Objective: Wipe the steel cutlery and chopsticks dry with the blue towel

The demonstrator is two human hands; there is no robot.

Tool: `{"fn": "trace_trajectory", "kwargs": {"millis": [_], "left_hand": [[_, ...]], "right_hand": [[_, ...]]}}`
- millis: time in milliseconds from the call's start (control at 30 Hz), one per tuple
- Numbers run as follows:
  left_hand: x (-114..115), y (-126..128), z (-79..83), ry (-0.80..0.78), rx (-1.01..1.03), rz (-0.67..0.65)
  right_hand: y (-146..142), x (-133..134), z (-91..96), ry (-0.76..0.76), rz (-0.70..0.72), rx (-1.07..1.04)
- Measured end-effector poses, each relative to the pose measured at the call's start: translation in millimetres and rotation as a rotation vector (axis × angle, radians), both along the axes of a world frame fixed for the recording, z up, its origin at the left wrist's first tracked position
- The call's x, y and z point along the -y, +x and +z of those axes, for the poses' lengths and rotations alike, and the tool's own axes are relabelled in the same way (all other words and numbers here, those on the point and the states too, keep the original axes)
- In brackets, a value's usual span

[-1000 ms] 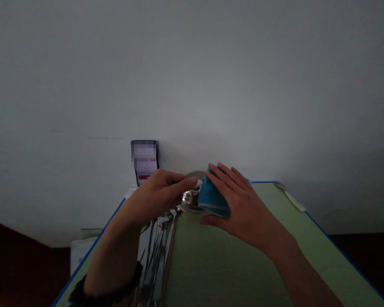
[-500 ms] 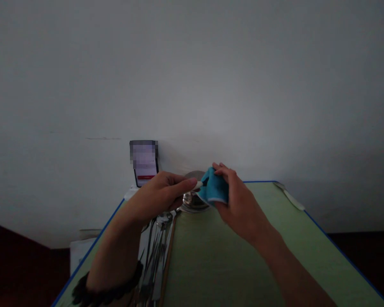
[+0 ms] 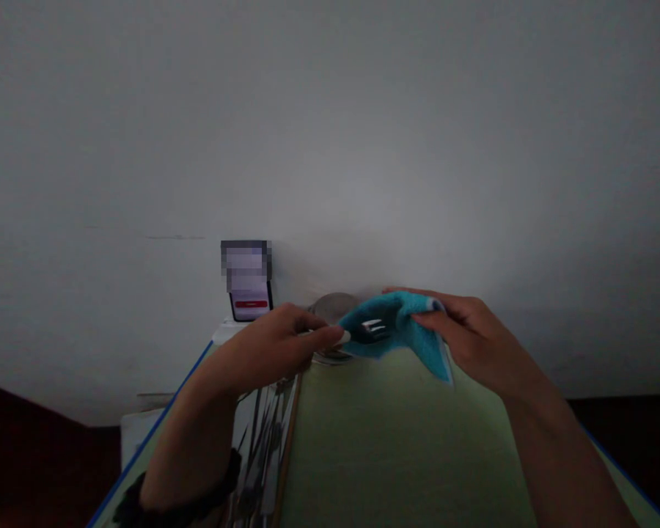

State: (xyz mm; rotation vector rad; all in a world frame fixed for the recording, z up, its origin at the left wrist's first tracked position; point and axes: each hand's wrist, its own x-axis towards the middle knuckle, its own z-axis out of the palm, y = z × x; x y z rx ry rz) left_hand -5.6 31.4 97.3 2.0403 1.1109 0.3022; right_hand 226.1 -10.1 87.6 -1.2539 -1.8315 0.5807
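My left hand [image 3: 286,339] is closed, thumb and fingers pinching the pale handle of a fork [image 3: 372,328]. The fork's metal tines point right and lie against a blue cloth [image 3: 415,308]. That cloth is spread out behind and below the fork, its right end bunched up, with one corner hanging down. On the right end, my right hand [image 3: 467,330] grips the cloth between thumb and fingers. Partly hidden behind the left fingers and the cloth is a round metal container [image 3: 335,302] at the back of the table.
A tray [image 3: 289,447] holding several pieces of metal cutlery [image 3: 258,440] lies beneath my left forearm. A phone [image 3: 249,282] stands upright against the wall [image 3: 363,147]. The green table [image 3: 396,447] has a blue edge.
My right hand has moved right, drawing the cloth out from a fold around the fork's head. The tines now show. My left hand has stayed nearly in place.
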Motion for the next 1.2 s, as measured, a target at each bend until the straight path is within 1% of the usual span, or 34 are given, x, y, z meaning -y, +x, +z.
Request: {"fn": "trace_trajectory", "kwargs": {"millis": [100, 167, 200, 267, 333, 400, 467, 533, 633, 733, 1000, 1133, 1200], "left_hand": [[-2.6, -1.9, -1.7, 0.001, 0.110, 0.073], [-3.2, -2.9, -2.3, -0.001, 0.147, 0.107], [-3.0, -2.9, -2.1, 0.011, 0.148, 0.109], [-1.3, -1.4, 0.3, 0.063, 0.119, 0.099], [1.9, 1.7, 5.0, 0.133, 0.067, 0.076], [5.9, 5.4, 10.6, 0.202, 0.017, 0.024], [9.5, 8.6, 15.4, 0.258, -0.013, -0.040], [12.0, 10.5, 18.1, 0.294, -0.023, -0.096], [13.3, 10.9, 18.4, 0.320, -0.020, -0.142], [13.5, 9.8, 17.3, 0.299, -0.012, -0.160], [12.8, 2.7, 16.6, 0.236, 0.013, -0.153], [11.3, -2.7, 13.9, 0.203, 0.018, -0.124], [10.8, -4.7, 12.5, 0.204, 0.028, -0.099]], "right_hand": [[-6.1, 9.3, 0.6, 0.085, 0.200, 0.278], [-7.4, 13.0, -1.6, 0.091, 0.267, 0.431], [-7.9, 13.8, -2.7, 0.088, 0.275, 0.464], [-9.4, 12.7, -3.5, 0.104, 0.234, 0.447], [-11.9, 8.6, -2.9, 0.172, 0.124, 0.389], [-14.4, 3.0, -2.1, 0.245, 0.026, 0.376], [-16.0, -2.0, -1.7, 0.276, -0.015, 0.419], [-16.6, -4.9, -1.5, 0.254, 0.014, 0.443], [-16.5, -4.9, 0.1, 0.127, 0.109, 0.400], [-16.6, -2.4, 2.8, 0.027, 0.140, 0.388], [-15.4, -0.9, 4.1, 0.013, 0.240, 0.404], [-7.7, 0.4, 3.0, 0.020, 0.178, 0.385], [-3.0, 1.5, 3.2, -0.004, 0.164, 0.373]]}}
